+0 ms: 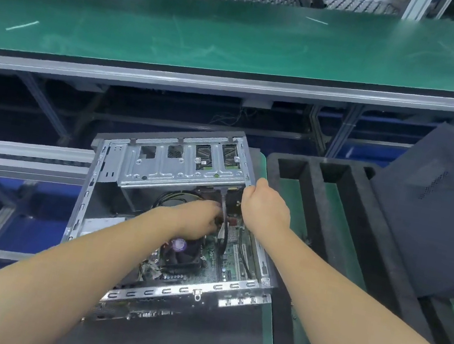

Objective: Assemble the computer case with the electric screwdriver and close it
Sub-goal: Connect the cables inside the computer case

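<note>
A green worktop [242, 41] is stretching behind one open computer case [176, 211]; my right hand [266, 206] is gripping its drive cage [183, 170], my left hand [199, 220] is pinching a cable [223, 226] inside.

drive cage [178, 166] overhangs case interior, cables [223, 228] seemingly crowd the gap below

Green mat [266, 339] carries open computer case [103, 180], black foam tray [356, 255].
</note>
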A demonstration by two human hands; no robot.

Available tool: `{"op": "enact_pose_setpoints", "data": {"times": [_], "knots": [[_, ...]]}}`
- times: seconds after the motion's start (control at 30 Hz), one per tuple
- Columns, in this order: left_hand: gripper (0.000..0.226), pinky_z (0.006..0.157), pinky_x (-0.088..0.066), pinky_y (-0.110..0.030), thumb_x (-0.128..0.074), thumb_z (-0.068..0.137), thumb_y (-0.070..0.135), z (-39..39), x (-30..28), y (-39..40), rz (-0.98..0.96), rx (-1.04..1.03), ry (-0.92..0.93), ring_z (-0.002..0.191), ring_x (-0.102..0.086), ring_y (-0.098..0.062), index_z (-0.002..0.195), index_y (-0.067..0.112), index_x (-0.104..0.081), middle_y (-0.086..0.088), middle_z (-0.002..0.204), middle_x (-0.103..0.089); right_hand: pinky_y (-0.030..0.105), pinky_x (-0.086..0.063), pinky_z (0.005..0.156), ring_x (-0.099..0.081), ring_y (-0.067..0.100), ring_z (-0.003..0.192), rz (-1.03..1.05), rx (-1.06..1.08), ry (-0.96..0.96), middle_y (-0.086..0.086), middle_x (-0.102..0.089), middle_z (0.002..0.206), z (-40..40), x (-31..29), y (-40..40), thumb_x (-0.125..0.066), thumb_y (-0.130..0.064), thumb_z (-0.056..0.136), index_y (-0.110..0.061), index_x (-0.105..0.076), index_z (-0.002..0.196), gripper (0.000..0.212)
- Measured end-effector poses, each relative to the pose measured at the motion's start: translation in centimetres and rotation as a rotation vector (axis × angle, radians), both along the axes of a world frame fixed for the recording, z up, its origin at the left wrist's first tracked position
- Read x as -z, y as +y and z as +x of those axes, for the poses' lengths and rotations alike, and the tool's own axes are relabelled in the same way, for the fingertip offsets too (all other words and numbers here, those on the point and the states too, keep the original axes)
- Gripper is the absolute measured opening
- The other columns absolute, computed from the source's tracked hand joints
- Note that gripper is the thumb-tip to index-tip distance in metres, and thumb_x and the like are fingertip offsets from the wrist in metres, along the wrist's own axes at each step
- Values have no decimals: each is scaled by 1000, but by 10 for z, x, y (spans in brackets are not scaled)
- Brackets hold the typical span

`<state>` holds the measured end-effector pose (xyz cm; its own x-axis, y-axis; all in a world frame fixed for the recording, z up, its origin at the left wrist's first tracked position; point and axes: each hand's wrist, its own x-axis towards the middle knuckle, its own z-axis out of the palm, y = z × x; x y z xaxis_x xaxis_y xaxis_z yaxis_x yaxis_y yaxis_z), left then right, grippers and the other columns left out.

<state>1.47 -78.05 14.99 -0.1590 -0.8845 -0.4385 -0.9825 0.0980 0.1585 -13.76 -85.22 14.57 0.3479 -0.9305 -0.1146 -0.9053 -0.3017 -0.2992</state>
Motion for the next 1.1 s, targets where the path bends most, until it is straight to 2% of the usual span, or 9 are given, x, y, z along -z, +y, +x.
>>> {"op": "enact_pose_setpoints", "data": {"times": [0.1, 0.23, 0.33, 0.4, 0.53, 0.63, 0.73, 0.93, 1.1], "knots": [[35, 107, -47, -38, -48, 104, 30, 10, -38, 27, 115, -146, 66, 119, -63, -17, 130, 16, -67, 0, 135, -66, 39, -42, 71, -52, 32, 86, 77, -149, -37, 6, -45, 98, -13, -6, -12, -36, -10, 107, -5, -52, 119, 21], [31, 60, -52, -33, -49, 96, 26, -18, -68, 27, -179, -488, 137, 65, -69, -22, 70, 20, -66, 8, 65, -71, 36, -44, 81, -61, 35, 101, 202, -305, 25, 9, -62, 102, -80, -7, -56, -37, -20, 110, -9, -61, 105, 27], [21, 63, -46, -32, -51, 95, 30, -78, -73, 8, -462, -559, 32, 76, -61, -24, 80, 24, -64, 7, 76, -64, 39, -54, 89, -64, 31, 104, 133, -436, 375, 7, -70, 118, -140, 18, -76, -50, -14, 100, -14, -68, 112, 22], [19, 73, -53, -37, -52, 95, 29, -117, -67, -9, -450, -547, 88, 87, -63, -25, 89, 25, -69, 5, 90, -67, 38, -52, 95, -65, 31, 111, 101, -568, 523, 7, -70, 123, -162, 41, -82, -59, -30, 99, -17, -67, 121, 26], [22, 86, -55, -40, -52, 96, 26, -166, -50, -32, -401, -565, 100, 93, -65, -26, 95, 21, -73, 2, 101, -71, 40, -44, 102, -60, 29, 125, -9, -755, 503, 5, -64, 134, -172, 78, -91, -59, -30, 100, -25, -49, 147, 48], [22, 89, -52, -38, -50, 97, 25, -186, -41, -33, -428, -638, 105, 91, -64, -22, 95, 22, -72, 5, 102, -70, 38, -41, 98, -62, 28, 122, -51, -797, 508, 3, -68, 125, -175, 94, -91, -56, -16, 98, -27, -59, 128, 32], [23, 83, -52, -35, -50, 97, 24, -193, -42, -28, -440, -676, 106, 86, -63, -20, 94, 22, -72, 6, 99, -70, 37, -38, 82, -65, 33, 108, 14, -738, 314, 7, -72, 113, -173, 86, -104, -47, -19, 105, -26, -52, 101, 9], [24, 55, -40, -16, -46, 100, 24, -177, -56, -35, -482, -926, 388, 68, -58, -1, 110, 28, -68, 18, 85, -64, 39, -51, 78, -64, 28, 90, 149, -702, -60, 0, -68, 99, -145, -25, -155, -43, -24, 109, -26, -54, 96, 17], [33, 63, -41, -25, -62, 90, 43, -173, -74, -49, -465, -1083, 700, 74, -57, -6, 120, 29, -56, 16, 88, -59, 39, -53, 66, -63, 29, 68, 172, -633, -373, 8, -69, 73, -126, -130, -171, -47, -19, 106, -19, -56, 85, 23]]}}
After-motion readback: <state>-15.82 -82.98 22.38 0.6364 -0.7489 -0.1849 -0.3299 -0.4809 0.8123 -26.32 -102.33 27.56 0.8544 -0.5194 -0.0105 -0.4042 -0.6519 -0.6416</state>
